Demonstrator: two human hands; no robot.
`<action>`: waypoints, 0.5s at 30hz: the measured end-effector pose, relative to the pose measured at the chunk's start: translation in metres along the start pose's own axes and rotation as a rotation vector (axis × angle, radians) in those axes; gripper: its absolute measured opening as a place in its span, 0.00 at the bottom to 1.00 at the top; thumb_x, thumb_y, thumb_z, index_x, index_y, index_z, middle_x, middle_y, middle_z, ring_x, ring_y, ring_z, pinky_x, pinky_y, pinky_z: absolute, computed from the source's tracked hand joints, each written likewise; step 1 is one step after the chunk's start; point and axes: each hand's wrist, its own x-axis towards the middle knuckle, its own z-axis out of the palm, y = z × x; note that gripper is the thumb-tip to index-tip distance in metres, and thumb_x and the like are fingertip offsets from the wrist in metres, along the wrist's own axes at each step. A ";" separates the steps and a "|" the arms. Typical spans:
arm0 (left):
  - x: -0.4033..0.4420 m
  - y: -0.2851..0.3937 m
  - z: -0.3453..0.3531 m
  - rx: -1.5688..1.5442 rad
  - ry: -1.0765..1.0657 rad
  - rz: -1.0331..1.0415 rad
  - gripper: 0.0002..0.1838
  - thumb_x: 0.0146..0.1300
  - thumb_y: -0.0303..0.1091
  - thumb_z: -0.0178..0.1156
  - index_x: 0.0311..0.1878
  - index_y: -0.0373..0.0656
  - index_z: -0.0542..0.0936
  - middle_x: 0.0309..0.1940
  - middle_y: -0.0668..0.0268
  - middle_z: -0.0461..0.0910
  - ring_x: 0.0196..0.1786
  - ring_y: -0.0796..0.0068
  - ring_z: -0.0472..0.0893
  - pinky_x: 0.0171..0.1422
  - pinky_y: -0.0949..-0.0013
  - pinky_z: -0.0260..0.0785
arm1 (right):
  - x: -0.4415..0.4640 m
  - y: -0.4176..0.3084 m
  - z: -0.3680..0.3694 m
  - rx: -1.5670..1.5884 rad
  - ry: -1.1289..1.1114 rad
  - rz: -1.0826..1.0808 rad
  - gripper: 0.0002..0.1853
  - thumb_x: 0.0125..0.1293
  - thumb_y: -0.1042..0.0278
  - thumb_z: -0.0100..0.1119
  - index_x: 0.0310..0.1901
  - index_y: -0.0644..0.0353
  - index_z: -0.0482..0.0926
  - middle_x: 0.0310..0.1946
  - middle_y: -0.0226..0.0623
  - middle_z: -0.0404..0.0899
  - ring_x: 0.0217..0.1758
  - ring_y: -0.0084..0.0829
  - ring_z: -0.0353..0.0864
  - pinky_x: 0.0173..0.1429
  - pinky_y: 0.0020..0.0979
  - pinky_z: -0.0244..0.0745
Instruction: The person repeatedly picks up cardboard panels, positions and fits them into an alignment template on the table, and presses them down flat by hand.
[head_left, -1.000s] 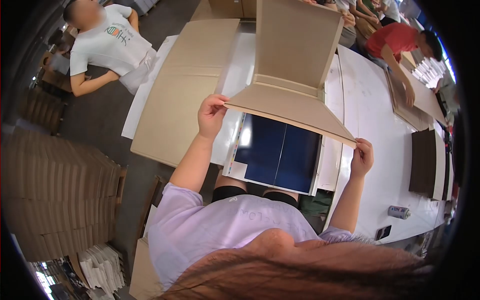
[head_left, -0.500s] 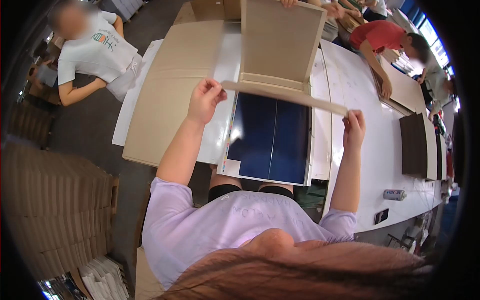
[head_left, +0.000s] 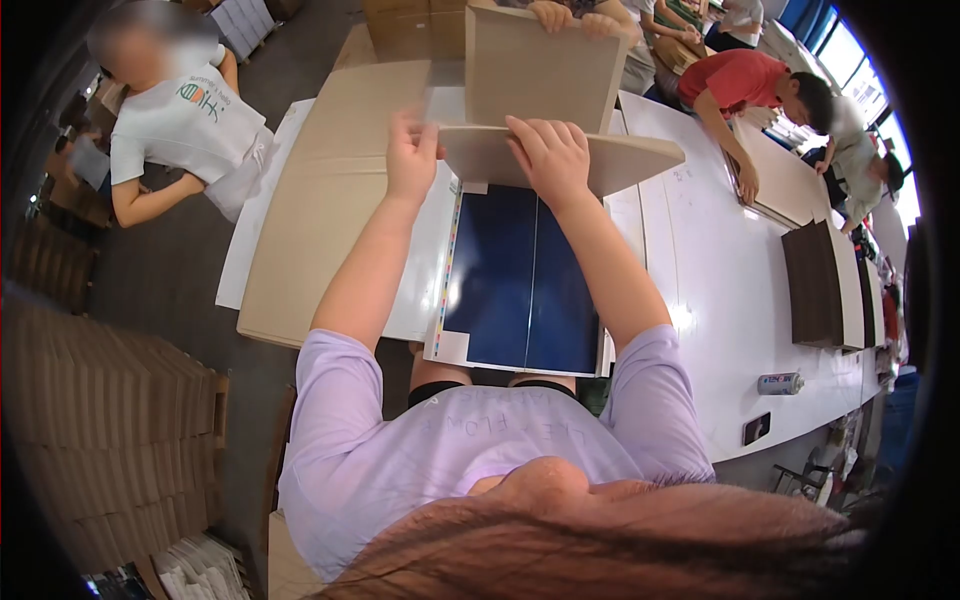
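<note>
A grey-beige cardboard panel (head_left: 630,160) is held up on edge, tilted, over the far end of the dark blue printed sheet (head_left: 500,270). My right hand (head_left: 555,165) grips its top edge near the middle, fingers bent over the rim. My left hand (head_left: 411,160) is at the panel's left end; its fingers are blurred, and whether they pinch the panel is unclear. The blue sheet lies flat in front of me, with white margins and a coloured strip on its left. Beyond, another person's hands (head_left: 570,16) hold a second cardboard panel (head_left: 535,65) upright.
Large cardboard sheets (head_left: 320,200) lie on the left. On the white table (head_left: 715,300) to the right are a spray can (head_left: 780,384), a phone (head_left: 757,429) and stacked boards (head_left: 825,285). Stacked cardboard (head_left: 120,420) stands at lower left. Several people are nearby.
My right hand has moved from the panel's right end to the middle of its top edge. The panel has turned to show its broad face, and its right end has risen.
</note>
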 end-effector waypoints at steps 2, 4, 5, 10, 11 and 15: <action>0.005 -0.002 -0.001 0.322 -0.093 0.248 0.09 0.63 0.26 0.60 0.47 0.42 0.79 0.34 0.70 0.69 0.26 0.82 0.73 0.31 0.78 0.69 | 0.010 0.002 0.005 -0.012 -0.066 0.034 0.09 0.56 0.57 0.65 0.37 0.48 0.80 0.31 0.21 0.79 0.36 0.25 0.78 0.44 0.31 0.68; 0.015 -0.009 -0.009 0.498 -0.163 0.472 0.07 0.61 0.26 0.64 0.43 0.42 0.82 0.32 0.71 0.67 0.25 0.83 0.72 0.29 0.79 0.68 | 0.015 0.003 0.008 -0.015 -0.077 0.058 0.10 0.55 0.54 0.65 0.32 0.48 0.80 0.26 0.21 0.78 0.32 0.26 0.77 0.40 0.31 0.66; 0.019 -0.009 -0.012 0.586 -0.196 0.581 0.07 0.59 0.26 0.65 0.41 0.42 0.83 0.31 0.71 0.66 0.25 0.83 0.71 0.28 0.79 0.67 | 0.016 0.002 0.009 -0.010 -0.057 0.065 0.10 0.54 0.53 0.66 0.30 0.48 0.79 0.25 0.21 0.77 0.31 0.26 0.77 0.39 0.31 0.66; 0.029 -0.007 -0.016 0.240 -0.262 -0.060 0.09 0.54 0.29 0.69 0.38 0.38 0.84 0.30 0.66 0.75 0.26 0.80 0.74 0.29 0.73 0.67 | 0.017 0.000 0.010 -0.001 0.008 0.083 0.11 0.52 0.52 0.66 0.28 0.47 0.79 0.23 0.21 0.76 0.30 0.26 0.76 0.39 0.31 0.66; 0.030 -0.005 -0.016 0.189 -0.264 -0.131 0.09 0.54 0.29 0.69 0.38 0.39 0.84 0.30 0.65 0.75 0.26 0.80 0.74 0.29 0.73 0.68 | 0.017 0.000 0.011 -0.006 0.024 0.085 0.11 0.51 0.52 0.67 0.27 0.47 0.78 0.23 0.20 0.75 0.30 0.25 0.76 0.38 0.31 0.66; 0.028 -0.013 -0.009 0.316 -0.031 0.062 0.09 0.52 0.32 0.71 0.36 0.42 0.84 0.26 0.64 0.77 0.29 0.73 0.76 0.33 0.68 0.69 | 0.016 -0.002 0.014 -0.016 0.039 0.091 0.11 0.50 0.53 0.67 0.26 0.46 0.77 0.22 0.19 0.75 0.30 0.25 0.76 0.38 0.30 0.65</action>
